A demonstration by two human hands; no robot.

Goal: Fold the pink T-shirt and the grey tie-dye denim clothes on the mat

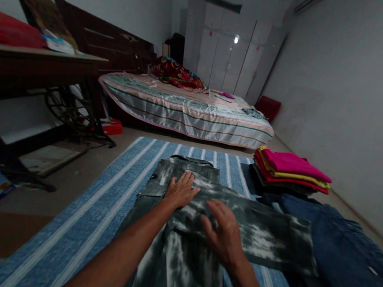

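A dark green and white tie-dye jacket [184, 262] lies spread on a blue striped sheet, its collar end away from me. One sleeve [265, 229] stretches across to the right, its end reaching the dark blue denim clothes. My left hand [181, 191] rests flat on the upper part of the jacket, fingers extended. My right hand [223, 230] is over the sleeve, near its inner part, with the fingers apart and nothing held. Whether its fingertips touch the cloth I cannot tell.
A stack of folded pink, yellow and red clothes [291, 170] sits at the right, behind folded denim [337, 251]. The blue striped sheet [94, 215] lies beneath. A treadle sewing table [38, 60] stands left; a bed [188, 114] and wardrobe [223, 52] are beyond.
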